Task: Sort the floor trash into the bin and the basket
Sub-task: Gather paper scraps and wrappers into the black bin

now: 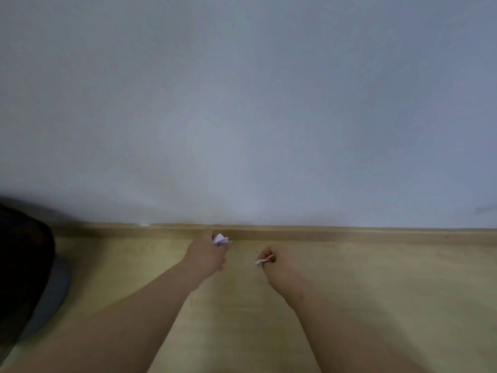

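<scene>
Pale wooden floor [376, 292] beside wooden skirting board [349, 235]; left hand [208, 254] gripping crumpled white paper [221, 239] nearest board; right hand [279, 261] pinching flat white scrap [262, 261].

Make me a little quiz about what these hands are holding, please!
1. True or false: the left hand holds crumpled white paper.
2. What does the right hand pinch? A) a bottle B) a white paper scrap C) nothing
3. Fill in: both hands hover above the wooden ____, near the baseboard.
Key: 1 true; 2 B; 3 floor.
</scene>
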